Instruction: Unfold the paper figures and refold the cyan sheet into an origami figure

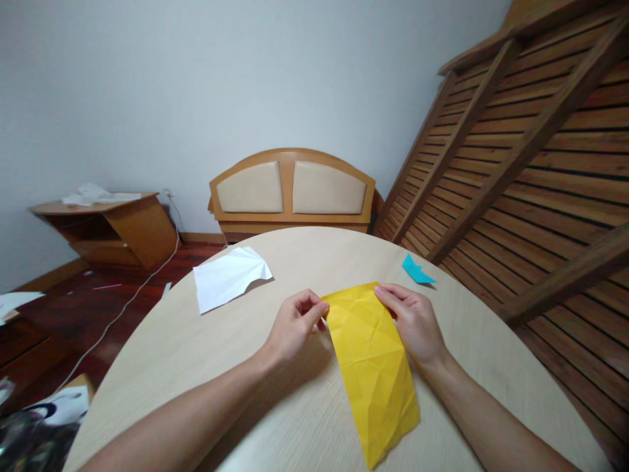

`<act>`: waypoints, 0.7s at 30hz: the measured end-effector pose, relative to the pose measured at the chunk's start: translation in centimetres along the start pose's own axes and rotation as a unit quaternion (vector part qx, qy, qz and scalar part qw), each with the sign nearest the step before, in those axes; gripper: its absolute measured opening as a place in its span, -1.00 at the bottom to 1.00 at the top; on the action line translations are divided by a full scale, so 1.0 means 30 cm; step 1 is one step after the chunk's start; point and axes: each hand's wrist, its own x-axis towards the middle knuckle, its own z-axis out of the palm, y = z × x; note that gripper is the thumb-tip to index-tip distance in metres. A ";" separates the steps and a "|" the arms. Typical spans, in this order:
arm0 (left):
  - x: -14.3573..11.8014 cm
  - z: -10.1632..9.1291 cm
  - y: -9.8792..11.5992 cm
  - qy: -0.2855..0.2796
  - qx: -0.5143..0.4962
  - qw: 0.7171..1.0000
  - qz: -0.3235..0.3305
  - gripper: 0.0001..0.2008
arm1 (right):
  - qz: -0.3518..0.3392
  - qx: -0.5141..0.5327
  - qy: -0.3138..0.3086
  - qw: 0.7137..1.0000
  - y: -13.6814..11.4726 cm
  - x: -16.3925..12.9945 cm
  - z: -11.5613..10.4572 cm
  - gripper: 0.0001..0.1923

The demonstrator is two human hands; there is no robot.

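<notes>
A creased sheet of yellow paper (pixel 372 367) hangs between my hands over the round table, its far edge lifted and its near end slanting toward me. My left hand (pixel 298 322) pinches the far left corner between thumb and fingers. At the far right corner, my right hand (pixel 413 319) grips the sheet with the thumb on top; some of its fingers are hidden behind the paper. Crossing fold lines cover the yellow surface, and its near edge looks uneven.
On the pale round table (pixel 162 387), a creased white sheet (pixel 228 278) lies far left and a small folded blue paper (pixel 417 270) far right. Beyond stand a padded headboard (pixel 295 187), a wooden cabinet (pixel 132 229) and a leaning slatted wooden frame (pixel 535 164).
</notes>
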 end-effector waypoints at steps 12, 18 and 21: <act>0.003 -0.026 0.067 -0.068 0.205 0.973 0.076 -0.81 | -0.015 -0.149 -0.175 0.973 0.033 -0.087 0.088 -0.73; -0.014 -0.023 0.063 -0.074 0.252 0.956 0.134 -0.86 | -0.014 -0.158 -0.198 0.967 0.039 -0.097 0.091 -0.74; -0.015 -0.024 0.058 -0.090 0.269 0.947 0.149 -0.86 | -0.010 -0.162 -0.207 0.965 0.040 -0.097 0.094 -0.74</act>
